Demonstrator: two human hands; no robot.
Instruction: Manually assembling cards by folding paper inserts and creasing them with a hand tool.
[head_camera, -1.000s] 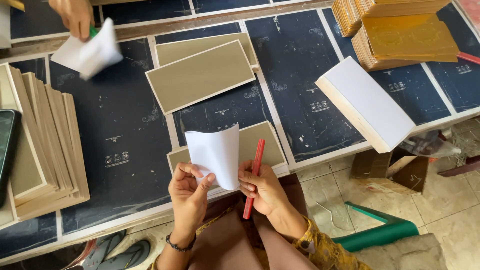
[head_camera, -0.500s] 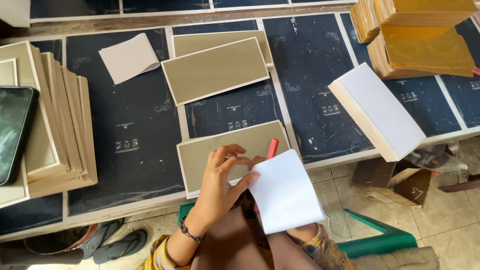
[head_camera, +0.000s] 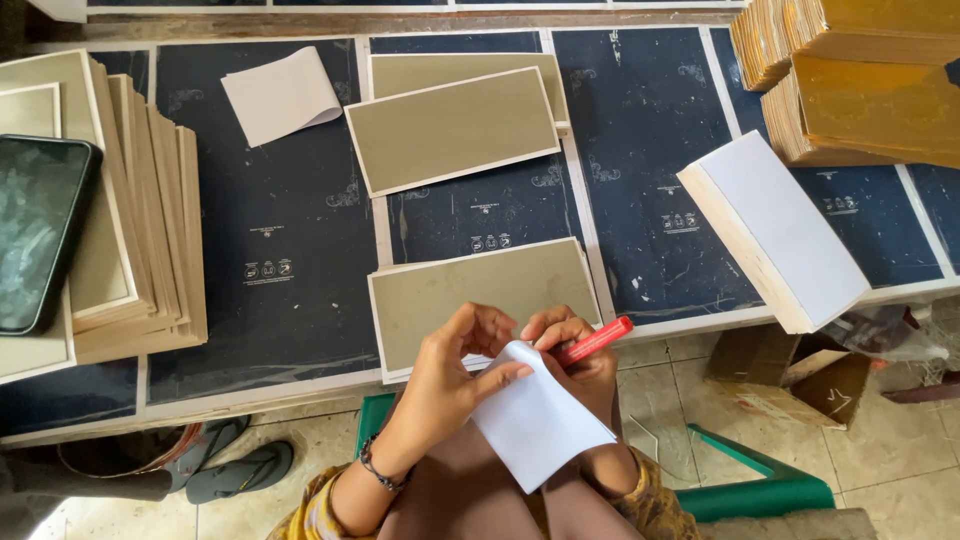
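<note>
A folded white sheet of paper (head_camera: 540, 420) rests over my lap, pinched at its top corner between both hands. My left hand (head_camera: 450, 375) presses its thumb and forefinger on the sheet's upper edge. Behind the sheet, my right hand (head_camera: 575, 350) grips it and also clamps a red pen (head_camera: 595, 340) that points right. Just beyond my hands an olive-grey board (head_camera: 470, 290) lies on the dark table's near edge (head_camera: 280, 385).
A second olive board (head_camera: 455, 130) and a loose white sheet (head_camera: 283, 93) lie farther back. Stacked boards (head_camera: 150, 220) with a dark phone (head_camera: 40, 230) on top fill the left. A thick white paper block (head_camera: 780, 230) and yellow stacks (head_camera: 860, 80) stand right. Sandals (head_camera: 235, 468) and a green stool (head_camera: 740, 490) sit below.
Another person's hand at the far edge has left, with a white sheet now lying on the table. My hands brought the sheet lower over my lap and folded it smaller; the pen now lies sideways.
</note>
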